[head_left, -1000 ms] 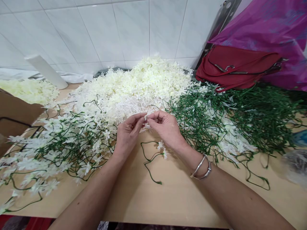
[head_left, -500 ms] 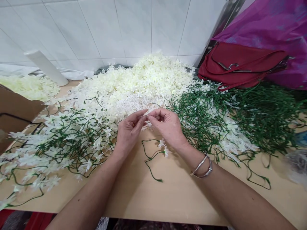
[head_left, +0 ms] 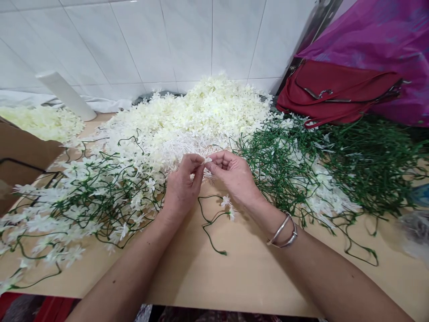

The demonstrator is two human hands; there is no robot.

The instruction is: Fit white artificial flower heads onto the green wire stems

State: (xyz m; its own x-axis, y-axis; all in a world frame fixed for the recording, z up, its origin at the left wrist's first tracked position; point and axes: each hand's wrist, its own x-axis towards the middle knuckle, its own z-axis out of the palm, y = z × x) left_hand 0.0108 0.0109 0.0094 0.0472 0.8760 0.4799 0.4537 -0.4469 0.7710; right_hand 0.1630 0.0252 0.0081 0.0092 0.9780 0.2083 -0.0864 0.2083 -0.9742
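Both hands meet fingertip to fingertip over the near edge of the flower heap. A small white artificial flower [head_left: 208, 160] is pinched between them, partly hidden by the fingers. My left hand [head_left: 184, 181] is closed, thumb and forefinger on the flower from the left. From the right, my right hand [head_left: 231, 172] grips it the same way, its other fingers curled. Just below them lies a branched green plastic stem [head_left: 211, 221] with a couple of white blossoms at its tips. Behind the hands spreads a pile of thin white stamens [head_left: 186, 145].
Loose cream blossoms [head_left: 221, 105] are heaped against the tiled wall. Stemmed white flowers [head_left: 97, 192] lie left; bare green stems [head_left: 281, 165] lie right. A red handbag [head_left: 338, 89], purple bag [head_left: 385, 40], white roll [head_left: 67, 96] and cardboard box [head_left: 25, 161] stand around the table.
My left hand has turned slightly, its fingers drawn closer round the flower, and the white petals now show between the fingertips. My right hand has barely moved. The stem below lies unchanged.
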